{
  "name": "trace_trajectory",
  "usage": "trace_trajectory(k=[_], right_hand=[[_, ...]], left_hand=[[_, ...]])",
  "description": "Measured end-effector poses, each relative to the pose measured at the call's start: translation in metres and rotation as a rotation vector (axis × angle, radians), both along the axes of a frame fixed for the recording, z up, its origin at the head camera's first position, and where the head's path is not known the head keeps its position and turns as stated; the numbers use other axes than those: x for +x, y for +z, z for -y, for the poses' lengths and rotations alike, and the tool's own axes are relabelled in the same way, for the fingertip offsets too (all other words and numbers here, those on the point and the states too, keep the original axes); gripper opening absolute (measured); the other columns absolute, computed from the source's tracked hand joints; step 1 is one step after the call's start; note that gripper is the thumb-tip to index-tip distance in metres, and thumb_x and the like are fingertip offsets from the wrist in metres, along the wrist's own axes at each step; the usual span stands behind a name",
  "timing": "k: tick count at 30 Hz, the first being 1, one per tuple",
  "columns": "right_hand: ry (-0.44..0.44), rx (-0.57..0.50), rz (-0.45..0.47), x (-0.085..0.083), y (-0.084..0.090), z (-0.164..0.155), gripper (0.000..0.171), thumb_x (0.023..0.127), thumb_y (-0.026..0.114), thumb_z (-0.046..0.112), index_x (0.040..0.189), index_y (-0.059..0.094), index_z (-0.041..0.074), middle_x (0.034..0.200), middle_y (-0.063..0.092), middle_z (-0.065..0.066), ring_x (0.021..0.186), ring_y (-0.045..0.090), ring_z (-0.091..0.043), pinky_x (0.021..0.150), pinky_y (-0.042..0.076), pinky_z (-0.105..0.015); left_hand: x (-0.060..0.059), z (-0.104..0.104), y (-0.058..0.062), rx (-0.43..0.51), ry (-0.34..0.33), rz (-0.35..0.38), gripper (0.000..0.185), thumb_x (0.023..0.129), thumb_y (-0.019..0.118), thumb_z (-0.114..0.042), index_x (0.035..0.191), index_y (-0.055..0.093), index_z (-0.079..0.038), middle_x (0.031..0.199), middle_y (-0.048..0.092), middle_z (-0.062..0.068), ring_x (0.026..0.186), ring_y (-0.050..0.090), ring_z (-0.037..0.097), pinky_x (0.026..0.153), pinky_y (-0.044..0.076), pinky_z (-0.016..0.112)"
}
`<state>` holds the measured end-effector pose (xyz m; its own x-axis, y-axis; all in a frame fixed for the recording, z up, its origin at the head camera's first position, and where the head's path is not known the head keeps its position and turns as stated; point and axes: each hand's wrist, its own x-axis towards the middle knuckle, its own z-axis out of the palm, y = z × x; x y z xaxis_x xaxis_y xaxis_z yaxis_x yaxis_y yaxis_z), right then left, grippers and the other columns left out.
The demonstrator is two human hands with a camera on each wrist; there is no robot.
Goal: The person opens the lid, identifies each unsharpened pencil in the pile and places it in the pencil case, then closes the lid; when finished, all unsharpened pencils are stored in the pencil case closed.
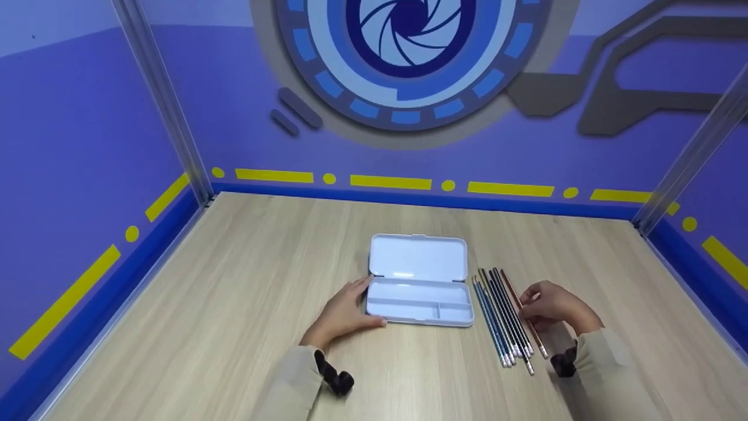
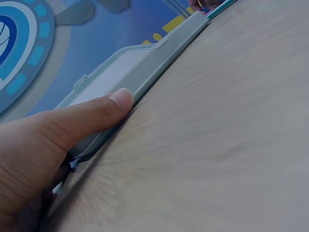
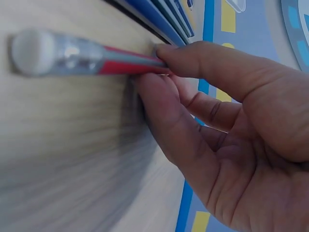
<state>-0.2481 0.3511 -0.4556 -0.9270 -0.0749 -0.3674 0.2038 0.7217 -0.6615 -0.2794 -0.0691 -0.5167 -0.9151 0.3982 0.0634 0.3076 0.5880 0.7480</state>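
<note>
Pencils [image 1: 506,318] are lying side by side in a tight row on the wooden table [image 1: 234,292], just to the right of an open white pencil case [image 1: 418,283], with their eraser ends pointing toward the person. Nearest the camera, two beige sleeves are reaching in from the bottom edge, each wrist wearing a small black mount. The right hand [image 1: 552,307] is resting at the right edge of the row and pinching the outermost one, a red pencil [image 3: 96,59], between thumb and fingertips [image 3: 166,50]; the wrist view shows its white eraser and metal band sticking out past the grip while the pencil is still lying on the wood. The left hand [image 1: 345,313] is lying flat at the case's left end, fingers fairly straight, its thumb [image 2: 104,108] pressing against the near edge of the tray. Farther back, the case's lid is lying open, hinged away from the person. Beyond the table, a purple wall is showing yellow dashes and a round blue emblem.
</note>
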Motion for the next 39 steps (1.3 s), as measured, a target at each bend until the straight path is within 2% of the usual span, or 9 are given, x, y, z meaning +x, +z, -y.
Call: trace_trajectory(k=[8, 21, 26, 30, 34, 39], right_hand=[[-0.004, -0.096, -0.023, 0.0, -0.004, -0.004, 0.034, 0.082, 0.067, 0.008, 0.11, 0.058, -0.009, 0.081, 0.061, -0.006, 0.066, 0.058, -0.013, 0.057, 0.055, -0.028], [0.008, -0.08, -0.051, -0.006, 0.007, 0.001, 0.042, 0.086, 0.06, 0.009, 0.125, 0.056, -0.006, 0.095, 0.067, -0.009, 0.078, 0.06, -0.017, 0.071, 0.056, -0.033], [0.003, -0.066, -0.06, -0.009, 0.011, 0.005, 0.042, 0.087, 0.061, 0.011, 0.126, 0.057, -0.004, 0.1, 0.068, -0.01, 0.081, 0.061, -0.017, 0.075, 0.058, -0.036], [0.026, -0.096, -0.083, -0.011, 0.016, 0.01, 0.042, 0.089, 0.064, 0.013, 0.126, 0.057, -0.004, 0.103, 0.068, -0.014, 0.084, 0.064, -0.018, 0.076, 0.059, -0.038], [0.053, -0.136, -0.108, -0.012, 0.019, 0.02, 0.04, 0.09, 0.065, 0.014, 0.125, 0.059, -0.004, 0.105, 0.067, -0.017, 0.087, 0.065, -0.02, 0.077, 0.06, -0.041], [0.088, -0.142, -0.157, -0.019, 0.026, 0.032, 0.036, 0.09, 0.066, 0.015, 0.121, 0.063, -0.002, 0.102, 0.067, -0.013, 0.088, 0.064, -0.02, 0.078, 0.059, -0.041]], left_hand=[[-0.001, 0.0, -0.001, 0.002, -0.009, -0.008, 0.104, 0.068, 0.082, -0.05, 0.151, 0.031, -0.015, 0.156, 0.033, 0.011, 0.143, 0.023, 0.043, 0.117, 0.022, 0.055], [0.002, 0.0, 0.0, -0.017, -0.013, -0.015, 0.1, 0.072, 0.076, -0.056, 0.151, 0.031, -0.014, 0.156, 0.032, 0.012, 0.142, 0.023, 0.046, 0.115, 0.022, 0.059], [0.0, 0.0, 0.001, -0.032, -0.033, -0.026, 0.097, 0.076, 0.071, -0.057, 0.151, 0.031, -0.011, 0.156, 0.031, 0.013, 0.143, 0.023, 0.045, 0.116, 0.021, 0.058], [-0.002, -0.001, 0.001, -0.042, -0.047, -0.044, 0.096, 0.078, 0.07, -0.055, 0.151, 0.03, -0.008, 0.155, 0.032, 0.015, 0.143, 0.025, 0.044, 0.117, 0.021, 0.056], [-0.002, 0.0, 0.001, -0.04, -0.044, -0.045, 0.096, 0.076, 0.072, -0.053, 0.151, 0.03, -0.008, 0.154, 0.033, 0.016, 0.142, 0.027, 0.042, 0.117, 0.023, 0.055], [-0.001, 0.002, 0.0, -0.033, -0.035, -0.033, 0.098, 0.074, 0.075, -0.052, 0.151, 0.032, -0.009, 0.153, 0.035, 0.016, 0.142, 0.027, 0.043, 0.116, 0.024, 0.056]])
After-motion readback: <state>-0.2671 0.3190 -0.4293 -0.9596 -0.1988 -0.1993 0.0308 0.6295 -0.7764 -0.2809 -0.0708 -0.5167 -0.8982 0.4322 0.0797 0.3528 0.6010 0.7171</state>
